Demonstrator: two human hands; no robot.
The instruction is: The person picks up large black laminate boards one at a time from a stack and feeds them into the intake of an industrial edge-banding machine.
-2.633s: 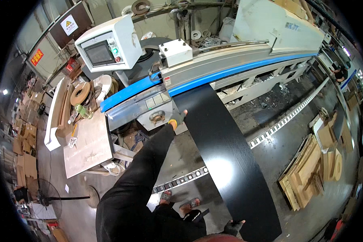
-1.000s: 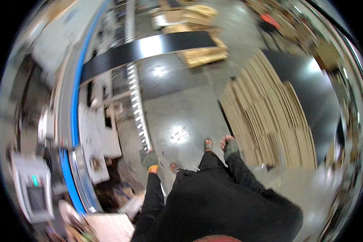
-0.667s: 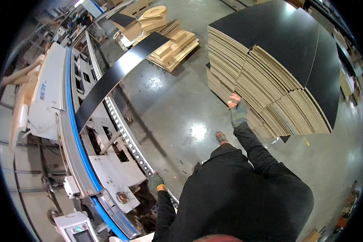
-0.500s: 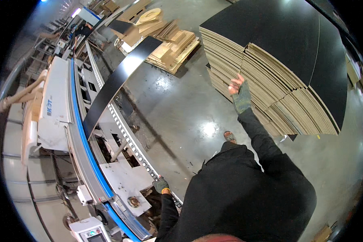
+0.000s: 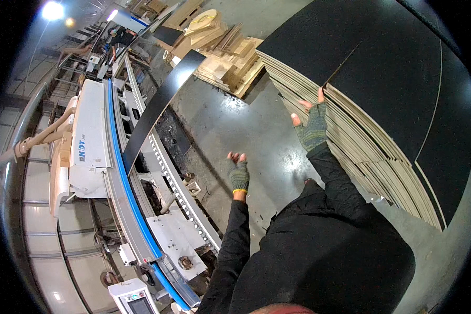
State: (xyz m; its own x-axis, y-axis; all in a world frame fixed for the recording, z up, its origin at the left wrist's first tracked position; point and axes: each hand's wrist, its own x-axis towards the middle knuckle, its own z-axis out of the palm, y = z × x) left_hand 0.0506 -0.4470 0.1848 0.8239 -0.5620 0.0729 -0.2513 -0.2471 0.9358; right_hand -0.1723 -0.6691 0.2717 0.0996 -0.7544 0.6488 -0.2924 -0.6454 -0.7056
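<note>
My right hand (image 5: pixel 312 124), in a grey-green fingerless glove, reaches to the near edge of a tall stack of black-faced boards (image 5: pixel 382 63). Its fingers are apart, and one fingertip is at the top edge by a seam between boards; whether it presses there I cannot tell. My left hand (image 5: pixel 238 172), gloved alike with a yellow band at the wrist, hangs over the floor between machine and stack. It holds nothing, its fingers partly bent and apart. To the left, a long black panel (image 5: pixel 162 110) lies across the machine's blue-edged bed (image 5: pixel 121 157) and its roller rail (image 5: pixel 175 191).
A pallet (image 5: pixel 248 78) with wooden offcuts and a pale roll (image 5: pixel 203 21) stands beyond the floor. A control box with a screen (image 5: pixel 133 298) is at the lower left. Another person (image 5: pixel 121 36) is at the machine's far end.
My left hand has left the roller rail and moved up and right over the floor. My right hand has come up to the stack's top edge. The view has shifted slightly.
</note>
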